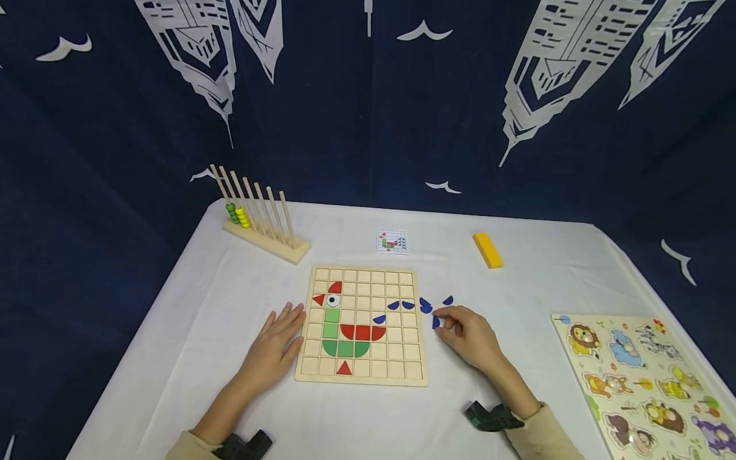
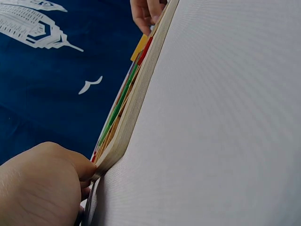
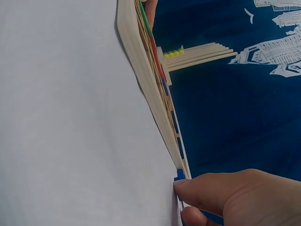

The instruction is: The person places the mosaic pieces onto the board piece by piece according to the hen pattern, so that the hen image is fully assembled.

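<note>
A wooden grid board (image 1: 397, 358) lies in the middle of the white table, with red, green and blue pieces forming a bird. My left hand (image 1: 287, 329) rests flat on the cloth, its fingers against the board's left edge (image 2: 136, 99). To the right of the board my right hand (image 1: 443, 321) pinches a small blue piece (image 1: 436, 322) on the cloth; the right wrist view shows this blue piece (image 3: 179, 174) at my thumb tip. Two more loose blue pieces (image 1: 425, 305) lie just beyond it. Three blue pieces (image 1: 393, 305) sit on the board.
A wooden peg rack with green and yellow beads (image 1: 259, 220) stands at the back left. A pattern card (image 1: 393, 241) and a yellow block (image 1: 487, 250) lie behind the board. An animal puzzle board (image 1: 644, 383) lies at the right. A dark blue curtain hangs behind.
</note>
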{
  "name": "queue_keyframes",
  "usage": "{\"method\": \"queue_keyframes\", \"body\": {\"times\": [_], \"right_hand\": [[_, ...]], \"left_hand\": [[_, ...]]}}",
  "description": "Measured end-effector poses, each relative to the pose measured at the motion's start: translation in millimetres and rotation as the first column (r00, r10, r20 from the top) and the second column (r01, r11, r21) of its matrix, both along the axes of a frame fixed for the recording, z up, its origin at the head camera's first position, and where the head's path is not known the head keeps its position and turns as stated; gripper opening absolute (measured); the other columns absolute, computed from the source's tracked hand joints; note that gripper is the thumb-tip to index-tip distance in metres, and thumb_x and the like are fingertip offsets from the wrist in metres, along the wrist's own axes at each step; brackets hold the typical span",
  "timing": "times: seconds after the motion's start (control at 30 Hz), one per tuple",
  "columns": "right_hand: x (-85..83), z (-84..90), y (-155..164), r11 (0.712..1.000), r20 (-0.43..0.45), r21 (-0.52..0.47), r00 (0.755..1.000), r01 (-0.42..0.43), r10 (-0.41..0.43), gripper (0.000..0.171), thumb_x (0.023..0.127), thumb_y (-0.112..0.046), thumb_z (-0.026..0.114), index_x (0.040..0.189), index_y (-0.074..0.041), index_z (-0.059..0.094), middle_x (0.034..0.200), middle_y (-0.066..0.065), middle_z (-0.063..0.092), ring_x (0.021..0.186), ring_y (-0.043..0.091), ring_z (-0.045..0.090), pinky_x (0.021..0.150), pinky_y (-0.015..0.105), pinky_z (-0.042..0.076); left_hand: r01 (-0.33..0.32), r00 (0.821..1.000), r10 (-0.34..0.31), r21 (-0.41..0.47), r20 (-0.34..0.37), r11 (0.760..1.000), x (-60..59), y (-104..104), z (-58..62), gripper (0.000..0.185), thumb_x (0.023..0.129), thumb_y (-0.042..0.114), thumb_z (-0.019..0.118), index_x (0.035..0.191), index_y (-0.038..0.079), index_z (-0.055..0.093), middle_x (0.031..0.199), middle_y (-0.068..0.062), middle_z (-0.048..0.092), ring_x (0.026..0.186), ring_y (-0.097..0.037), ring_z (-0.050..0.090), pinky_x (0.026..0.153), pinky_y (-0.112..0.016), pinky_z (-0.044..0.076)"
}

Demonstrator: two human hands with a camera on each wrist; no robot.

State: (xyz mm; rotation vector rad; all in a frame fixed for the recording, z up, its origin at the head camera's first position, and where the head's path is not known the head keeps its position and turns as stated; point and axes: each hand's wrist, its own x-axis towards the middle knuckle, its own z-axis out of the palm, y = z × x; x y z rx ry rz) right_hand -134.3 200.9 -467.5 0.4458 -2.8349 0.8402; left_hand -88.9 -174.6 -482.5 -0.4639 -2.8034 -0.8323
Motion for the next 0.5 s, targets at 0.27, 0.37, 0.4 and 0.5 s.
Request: {"method": "queue_keyframes", "body": {"times": [0.27, 0.37, 0.4, 0.5], "right_hand": [[0.9, -0.1, -0.3, 1.000, -0.017, 0.009, 1.000, -0.008, 0.008, 0.023, 0.071, -0.017, 0.073, 0.092, -0.017, 0.066, 0.067, -0.010, 0.049, 0.052, 0.004, 0.037, 0.043, 0.018, 0.029], [1.1, -0.8, -0.7, 1.000, -0.033, 0.006, 0.999, -0.007, 0.008, 0.023, 0.070, -0.020, 0.074, 0.091, -0.017, 0.066, 0.067, -0.009, 0.050, 0.052, 0.004, 0.037, 0.043, 0.018, 0.029], [1.1, -1.1, -1.0, 1.000, -0.040, 0.004, 0.999, -0.008, 0.008, 0.023, 0.070, -0.020, 0.075, 0.091, -0.017, 0.066, 0.068, -0.009, 0.050, 0.052, 0.003, 0.037, 0.043, 0.018, 0.029], [0.6, -2.4, -1.9, 1.000, -0.064, -0.006, 0.998, -0.010, 0.009, 0.021, 0.069, -0.021, 0.075, 0.088, -0.017, 0.066, 0.068, -0.009, 0.051, 0.052, 0.003, 0.037, 0.043, 0.018, 0.030]], "left_hand": [[0.003, 1.000, -0.003, 0.001, -0.014, 1.000, 0.7, 0.6, 0.1, 0.044, 0.086, 0.013, 0.055, 0.128, 0.002, 0.046, 0.138, -0.008, 0.038, 0.131, -0.025, 0.028, 0.107, -0.047, 0.016], [0.004, 1.000, -0.004, 0.000, -0.030, 1.000, 0.7, 0.8, -0.2, 0.044, 0.085, 0.013, 0.055, 0.127, 0.001, 0.047, 0.138, -0.009, 0.039, 0.131, -0.027, 0.029, 0.107, -0.048, 0.017], [0.003, 0.999, -0.003, -0.002, -0.033, 1.000, 0.6, 0.8, -0.5, 0.044, 0.085, 0.013, 0.055, 0.127, 0.001, 0.047, 0.137, -0.009, 0.039, 0.130, -0.027, 0.030, 0.106, -0.048, 0.017], [0.001, 1.000, -0.001, -0.005, -0.031, 1.000, 0.3, 0.6, -0.9, 0.045, 0.085, 0.013, 0.055, 0.127, 0.001, 0.047, 0.138, -0.009, 0.039, 0.131, -0.027, 0.029, 0.107, -0.048, 0.017]]}}
